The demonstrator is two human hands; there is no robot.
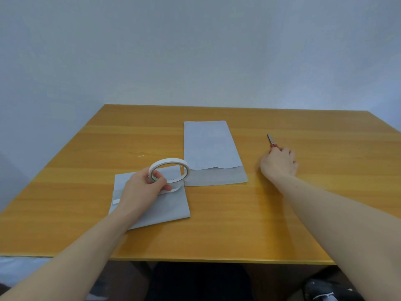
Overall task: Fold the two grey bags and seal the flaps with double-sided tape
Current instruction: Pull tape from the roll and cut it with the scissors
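Note:
Two grey bags lie on the wooden table (238, 224). The near bag (171, 205) is folded and sits left of centre. My left hand (141, 190) rests on it and holds a white roll of double-sided tape (171, 165) upright, with a strip pulled out along the bag under my thumb. A short white tape piece (116, 201) sticks near the bag's left edge. The far bag (210, 146) lies flat with its darker flap (217, 177) open toward me. My right hand (278, 164) lies on the red-handled scissors (271, 141) at the right, fingers curled over the handles.
The table's far edge meets a plain pale wall. Its near edge runs just above my lap. A dark object (325, 292) lies on the floor at the lower right.

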